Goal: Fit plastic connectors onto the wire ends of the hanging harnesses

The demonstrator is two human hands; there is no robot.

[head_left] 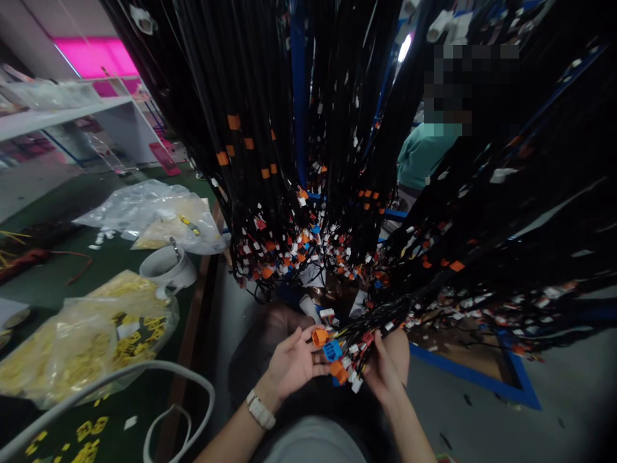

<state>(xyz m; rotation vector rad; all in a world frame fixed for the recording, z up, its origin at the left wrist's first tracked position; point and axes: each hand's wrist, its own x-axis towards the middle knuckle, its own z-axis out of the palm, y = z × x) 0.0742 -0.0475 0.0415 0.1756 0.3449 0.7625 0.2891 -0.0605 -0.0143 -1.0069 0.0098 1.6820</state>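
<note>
In the head view, a black wire harness (pixel 380 319) comes in from the right and ends between my hands in a cluster of plug connectors. Blue (pixel 332 350), orange (pixel 339 372) and several small white connectors show at its end. My left hand (pixel 296 360) is palm up with its fingers apart, its fingertips reaching the blue and orange connectors. My right hand (pixel 383 373) is closed around the wires from the right side, thumb on top. The fingers of that hand are partly hidden behind the bundle.
Long black harnesses (pixel 260 83) with coloured connectors hang ahead on a blue frame (pixel 299 96). At left, a green table (pixel 120 177) carries bags of yellow parts (pixel 81 341), a white cup (pixel 168 270) and a pale cable (pixel 144 366). A person in a green top (pixel 421 154) is beyond.
</note>
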